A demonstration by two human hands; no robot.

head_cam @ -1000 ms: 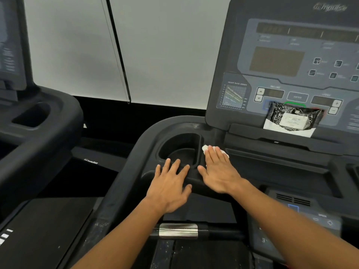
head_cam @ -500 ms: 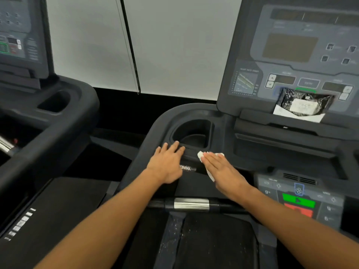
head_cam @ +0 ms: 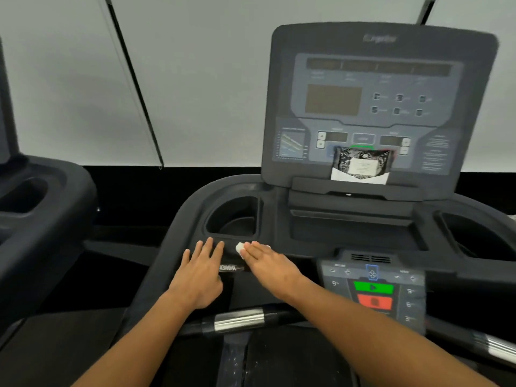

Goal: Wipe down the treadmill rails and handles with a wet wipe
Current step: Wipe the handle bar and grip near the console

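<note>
Grey wall [head_cam: 209,79], treadmill deck [head_cam: 279,358], blk.

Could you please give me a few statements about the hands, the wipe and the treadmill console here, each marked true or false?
1. The right hand presses the white wet wipe flat against the console ledge. True.
2. The left hand holds the metal handlebar grip. False: it rests flat on the ledge just below the left cup holder, and the grip lies nearer the person, untouched.
3. A dark wipes packet stands on the shelf against the display panel. True.
4. The wet wipe lies inside the left cup holder. False: it is on the ledge in front of it, under the right hand's fingers.
</note>
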